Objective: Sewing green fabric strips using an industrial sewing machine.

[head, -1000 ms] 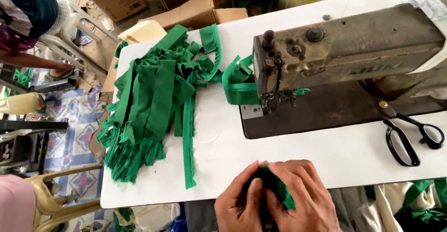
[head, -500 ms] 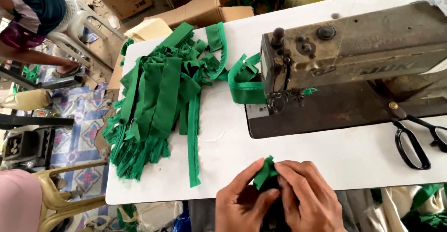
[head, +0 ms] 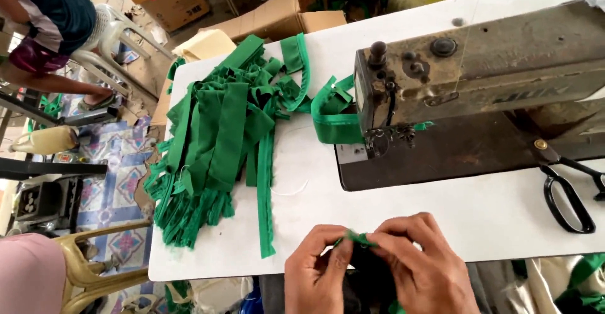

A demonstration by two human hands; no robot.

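At the table's near edge my left hand (head: 315, 270) and my right hand (head: 425, 263) pinch a small green fabric piece (head: 358, 238) between their fingertips. Most of that piece is hidden by my fingers. A worn sewing machine (head: 479, 68) stands on the white table (head: 441, 213) beyond my hands. A looped green strip (head: 331, 125) hangs at the machine's needle end. A big pile of green fabric strips (head: 220, 137) lies to the left of it.
Black scissors (head: 567, 194) lie at the table's right edge. Cardboard boxes (head: 277, 14) sit beyond the table's far side. Another person sits on a white plastic chair (head: 120, 30) at the upper left. A tan chair (head: 94, 263) stands at the lower left.
My hands have shifted slightly right and closer together on the green piece, and less of it shows now. The camera view has drifted, so the table sits a little further left.
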